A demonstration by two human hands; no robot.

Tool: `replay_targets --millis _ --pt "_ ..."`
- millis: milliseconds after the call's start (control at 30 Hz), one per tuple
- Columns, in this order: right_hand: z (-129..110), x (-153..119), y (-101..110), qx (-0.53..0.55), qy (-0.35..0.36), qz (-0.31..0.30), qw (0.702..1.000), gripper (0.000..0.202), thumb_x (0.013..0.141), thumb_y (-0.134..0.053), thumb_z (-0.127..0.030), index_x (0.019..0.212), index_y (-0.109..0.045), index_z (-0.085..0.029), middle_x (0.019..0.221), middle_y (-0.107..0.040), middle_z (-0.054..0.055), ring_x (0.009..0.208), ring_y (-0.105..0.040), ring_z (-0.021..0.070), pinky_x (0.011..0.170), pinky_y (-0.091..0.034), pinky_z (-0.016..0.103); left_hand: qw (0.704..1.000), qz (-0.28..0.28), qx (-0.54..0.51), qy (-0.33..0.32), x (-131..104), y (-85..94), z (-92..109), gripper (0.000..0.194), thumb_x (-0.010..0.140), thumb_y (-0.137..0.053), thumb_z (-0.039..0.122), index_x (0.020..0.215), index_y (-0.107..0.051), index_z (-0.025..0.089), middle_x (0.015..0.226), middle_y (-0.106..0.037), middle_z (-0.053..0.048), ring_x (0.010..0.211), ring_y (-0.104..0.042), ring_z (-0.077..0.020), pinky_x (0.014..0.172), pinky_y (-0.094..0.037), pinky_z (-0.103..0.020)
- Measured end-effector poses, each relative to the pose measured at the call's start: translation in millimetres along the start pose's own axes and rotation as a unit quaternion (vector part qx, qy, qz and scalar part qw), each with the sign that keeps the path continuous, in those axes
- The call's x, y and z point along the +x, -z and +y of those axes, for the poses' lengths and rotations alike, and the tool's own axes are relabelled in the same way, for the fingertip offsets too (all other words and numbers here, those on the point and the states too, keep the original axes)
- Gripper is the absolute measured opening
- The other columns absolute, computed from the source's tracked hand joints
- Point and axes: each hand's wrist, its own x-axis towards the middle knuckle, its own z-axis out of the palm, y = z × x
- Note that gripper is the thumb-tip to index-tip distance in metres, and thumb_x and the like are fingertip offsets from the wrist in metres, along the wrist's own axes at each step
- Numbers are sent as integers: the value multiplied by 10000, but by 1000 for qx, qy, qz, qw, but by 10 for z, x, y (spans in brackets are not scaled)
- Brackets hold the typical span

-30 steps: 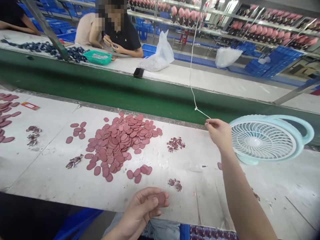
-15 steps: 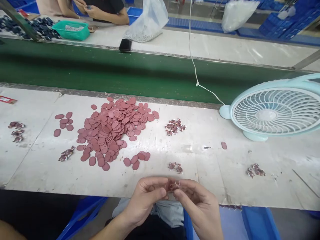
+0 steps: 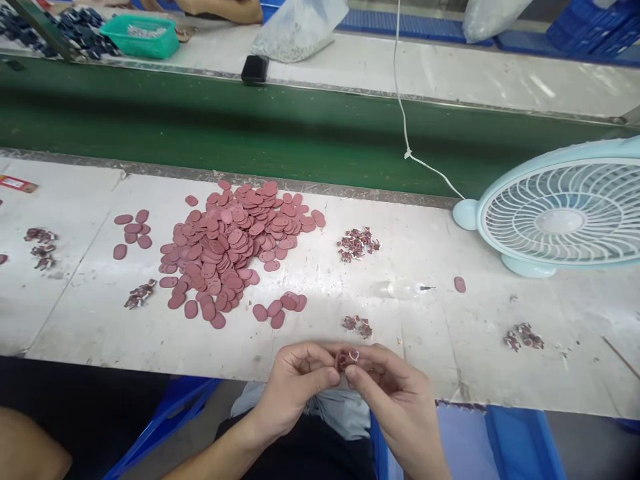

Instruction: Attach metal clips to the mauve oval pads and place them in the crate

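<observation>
Near the table's front edge, my left hand (image 3: 296, 387) and my right hand (image 3: 400, 400) meet fingertip to fingertip. Both pinch a small reddish-brown piece with a pale ring (image 3: 346, 360), partly covered by the fingers. Just beyond the fingertips lies a little cluster of brown-and-white parts (image 3: 357, 326). A large heap of flat pink oval discs (image 3: 220, 243) spreads to the left, with a few loose discs (image 3: 278, 308) closer to my left hand. Farther back is another cluster of small brown-and-white parts (image 3: 358, 244).
A light blue fan (image 3: 560, 220) stands on the right, its white cord (image 3: 406, 133) crossing the green strip (image 3: 200, 127). A clear bottle with a thin dark tip (image 3: 406, 289) lies mid-table. Across the strip are a green basket (image 3: 143, 40) and a co-worker's arm (image 3: 225, 8).
The view has tilted down and shifted slightly left, so the table contents appear higher and farther right. Both hands keep pinching the small piece, with slight finger movement.
</observation>
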Motion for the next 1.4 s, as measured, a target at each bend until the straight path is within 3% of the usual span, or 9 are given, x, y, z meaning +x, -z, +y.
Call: replay_targets --millis 333,533,1100,1400 --pt "-35 -33 21 -17 20 7 1000 157 871 -767 -267 1024 -778 -302 936 -740 32 870 -706 191 763 -602 288 999 -19 32 -14 -22 -17 36 29 788 -810 170 766 -797 184 1083 -807 -91 991 -746 -268 921 -560 -398" --pt "-27 -7 -27 44 -11 20 999 105 844 -799 -298 945 -788 -272 814 -763 15 693 -681 137 668 -589 233 999 -12 24 -23 -44 -35 25 40 790 -810 166 756 -798 185 1036 -815 -79 898 -756 -232 824 -587 -346" --pt "67 -101 -132 56 42 82 994 135 847 -794 -258 979 -770 -257 904 -778 36 853 -747 206 765 -626 310 999 5 20 -41 -83 -123 8 44 778 -825 195 749 -794 183 1075 -807 -93 903 -761 -256 814 -612 -377" --pt "255 -27 -114 115 19 64 991 149 870 -775 -263 1017 -763 -245 942 -787 42 843 -740 192 751 -619 295 997 42 36 -55 -58 -61 -105 38 793 -813 204 773 -789 181 1167 -777 -98 935 -749 -243 823 -604 -348"
